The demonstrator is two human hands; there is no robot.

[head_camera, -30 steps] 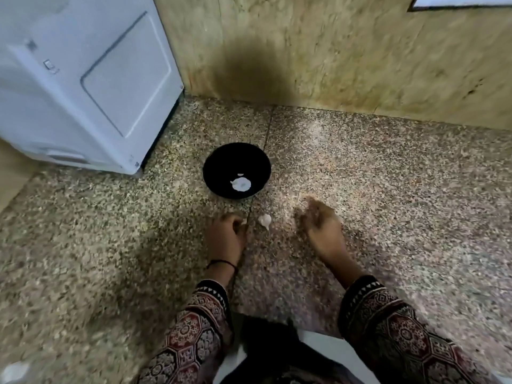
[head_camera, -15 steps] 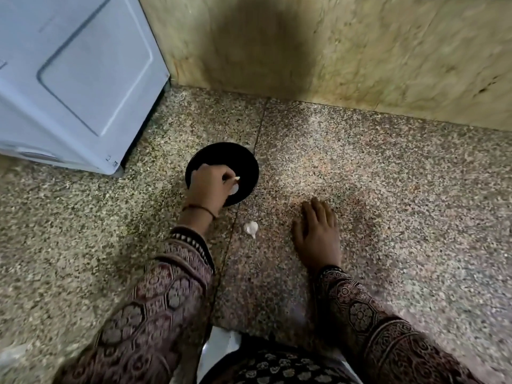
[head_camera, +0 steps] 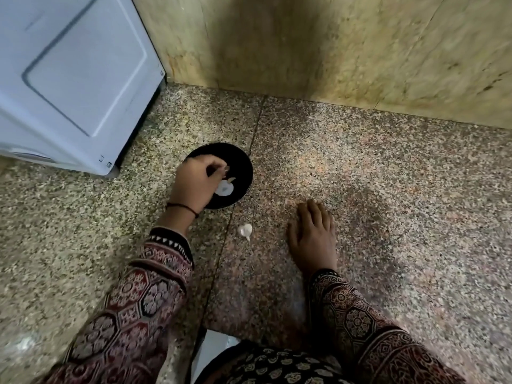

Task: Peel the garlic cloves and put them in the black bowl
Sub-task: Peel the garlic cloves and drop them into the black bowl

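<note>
At the far left a white appliance [head_camera: 77, 79] stands on the speckled floor [head_camera: 388, 217], against the wall. Just right of it the left hand [head_camera: 194, 184] hangs over the near-left part of the black bowl [head_camera: 241, 162], knuckles up, its fingers [head_camera: 219, 170] curled in toward the thumb above the bowl's inside. Whether they pinch anything cannot be told; the tips are blurred and partly hidden by the back of the hand.

Inside the bowl lie pale garlic pieces [head_camera: 225, 187], just under and beside those fingertips, with a smaller sliver at their upper edge. How many cloves that makes is not clear, so at least one looks delivered, and this moment reads as a drop-off into the bowl.

Right of the bowl and nearer the person, one garlic clove [head_camera: 245, 230] lies alone on the floor, pointed end toward the body, apparently unpeeled. It sits between the two hands, apart from both, somewhat nearer the right one.

Further right, the right hand [head_camera: 313, 236] rests palm down on the floor, fingers straight and close together, holding nothing.

What is left, by the look of it: pick up that clove, peel it, and add it to the bowl.
</note>
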